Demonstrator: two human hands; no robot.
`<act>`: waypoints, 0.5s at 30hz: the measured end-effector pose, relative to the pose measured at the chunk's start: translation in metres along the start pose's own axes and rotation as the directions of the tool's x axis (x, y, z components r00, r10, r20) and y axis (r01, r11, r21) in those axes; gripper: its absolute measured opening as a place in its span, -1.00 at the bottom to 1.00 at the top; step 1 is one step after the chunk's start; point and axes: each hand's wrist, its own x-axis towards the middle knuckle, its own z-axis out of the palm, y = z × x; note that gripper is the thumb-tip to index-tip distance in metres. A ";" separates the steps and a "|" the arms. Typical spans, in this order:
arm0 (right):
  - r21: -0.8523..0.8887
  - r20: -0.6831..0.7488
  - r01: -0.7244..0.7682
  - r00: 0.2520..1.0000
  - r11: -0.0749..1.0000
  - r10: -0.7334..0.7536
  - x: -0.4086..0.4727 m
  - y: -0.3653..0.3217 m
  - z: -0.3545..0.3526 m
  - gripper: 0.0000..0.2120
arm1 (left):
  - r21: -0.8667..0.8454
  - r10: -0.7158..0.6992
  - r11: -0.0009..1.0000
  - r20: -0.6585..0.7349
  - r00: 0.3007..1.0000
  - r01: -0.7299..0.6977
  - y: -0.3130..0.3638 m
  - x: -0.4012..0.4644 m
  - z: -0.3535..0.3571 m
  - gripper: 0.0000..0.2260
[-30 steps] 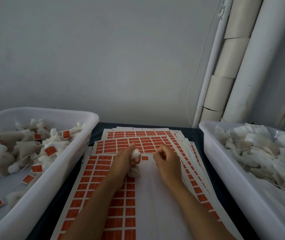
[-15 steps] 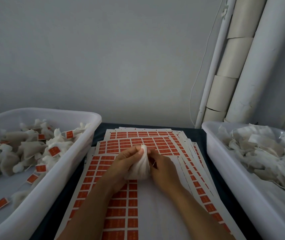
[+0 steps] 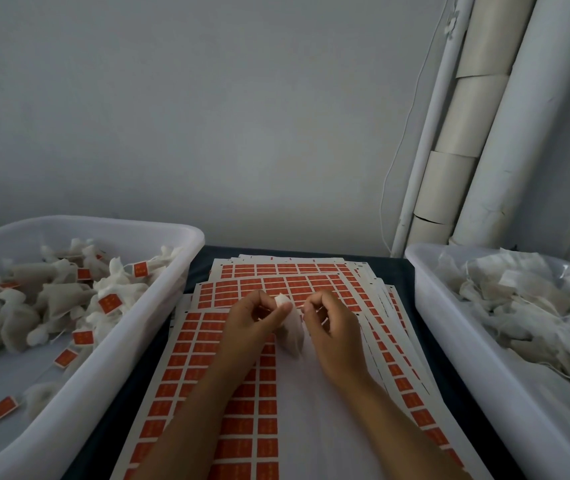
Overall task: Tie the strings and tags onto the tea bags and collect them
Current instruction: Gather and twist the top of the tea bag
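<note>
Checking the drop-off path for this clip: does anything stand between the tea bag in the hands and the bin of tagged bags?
Nothing visible does. The left hand pinches the tea bag over the tag sheets; only the left bin's near wall lies between, to be lifted over.

The left bin [image 3: 159,306] and right bin [image 3: 456,327] are cut off by the frame edges. The string in the right hand [image 3: 337,332] is too thin to see. Print on the tag sheets [image 3: 186,368] is unreadable. Both forearms cover part of them.
</note>
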 end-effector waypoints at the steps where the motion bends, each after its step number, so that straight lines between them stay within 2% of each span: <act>1: 0.001 0.006 0.012 1.000 1.000 -0.012 0.000 -0.001 0.000 -0.77 | 0.007 0.007 1.000 -0.010 1.000 -0.007 0.000 0.000 0.000 -0.87; 10: -0.030 0.110 0.063 0.992 0.998 -0.060 -0.005 -0.005 0.003 -0.94 | 0.050 0.072 0.997 -0.125 0.990 -0.066 0.001 0.000 0.003 -0.86; 15: -0.046 0.113 0.089 0.990 0.995 -0.083 -0.006 -0.008 0.007 -0.93 | 0.029 0.071 0.997 -0.130 0.989 -0.068 0.002 -0.002 0.003 -0.79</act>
